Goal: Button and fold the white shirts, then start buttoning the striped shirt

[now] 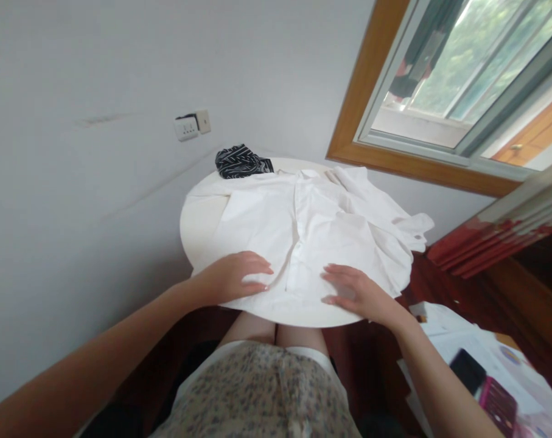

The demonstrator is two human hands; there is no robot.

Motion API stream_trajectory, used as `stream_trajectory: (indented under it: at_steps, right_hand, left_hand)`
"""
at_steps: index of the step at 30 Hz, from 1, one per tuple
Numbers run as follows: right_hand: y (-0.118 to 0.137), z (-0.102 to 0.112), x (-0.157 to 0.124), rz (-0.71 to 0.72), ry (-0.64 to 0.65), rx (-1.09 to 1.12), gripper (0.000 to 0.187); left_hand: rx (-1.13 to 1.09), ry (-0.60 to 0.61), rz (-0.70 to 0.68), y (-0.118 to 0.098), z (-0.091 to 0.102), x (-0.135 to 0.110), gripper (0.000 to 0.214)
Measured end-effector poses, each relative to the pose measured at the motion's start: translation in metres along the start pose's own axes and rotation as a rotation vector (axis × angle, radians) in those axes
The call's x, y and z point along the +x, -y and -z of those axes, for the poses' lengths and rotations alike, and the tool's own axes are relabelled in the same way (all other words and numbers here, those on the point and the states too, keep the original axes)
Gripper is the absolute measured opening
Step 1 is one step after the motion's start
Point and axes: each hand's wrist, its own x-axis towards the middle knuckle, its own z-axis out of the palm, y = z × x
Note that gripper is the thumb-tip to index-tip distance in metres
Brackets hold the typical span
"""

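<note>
A white button shirt lies spread out, front up, over a small round white table. My left hand rests flat on the shirt's lower left hem, fingers stretched out and together. My right hand lies flat on the lower right hem, fingers extended toward the button placket. Neither hand grips the cloth. One sleeve hangs off the table's right edge.
A dark striped garment is bunched at the table's far edge by the wall, below a wall socket. A wood-framed window is at the upper right. Papers and a dark phone lie at the lower right.
</note>
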Motion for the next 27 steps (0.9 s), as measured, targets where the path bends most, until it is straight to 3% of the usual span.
stream_trajectory:
  at_steps: [5, 9, 12, 16, 19, 23, 27]
  right_hand:
    - [-0.002, -0.007, -0.012, 0.037, 0.002, -0.112, 0.036]
    - [0.003, -0.014, -0.012, 0.074, -0.007, -0.202, 0.028]
    - [0.007, -0.017, -0.018, 0.089, -0.016, -0.253, 0.034]
    - [0.005, -0.014, -0.030, -0.007, -0.027, -0.355, 0.054]
    - [-0.002, -0.005, -0.039, -0.092, -0.062, -0.461, 0.049]
    - [-0.005, 0.016, -0.051, -0.113, -0.164, -0.490, 0.037]
    - [0.004, 0.037, -0.063, -0.041, -0.284, -0.473, 0.033]
  left_hand:
    - [0.130, 0.013, 0.029, -0.014, -0.016, -0.040, 0.050]
    - [0.169, 0.029, 0.009, -0.011, -0.020, -0.045, 0.048]
    - [0.157, 0.027, -0.028, -0.008, -0.016, -0.046, 0.045]
    - [0.172, 0.030, -0.055, -0.006, -0.011, -0.053, 0.042]
    - [0.189, 0.059, -0.058, 0.000, -0.008, -0.061, 0.043]
    - [0.222, 0.109, -0.031, 0.012, 0.005, -0.069, 0.041]
    - [0.250, 0.159, 0.005, 0.006, 0.038, -0.069, 0.031]
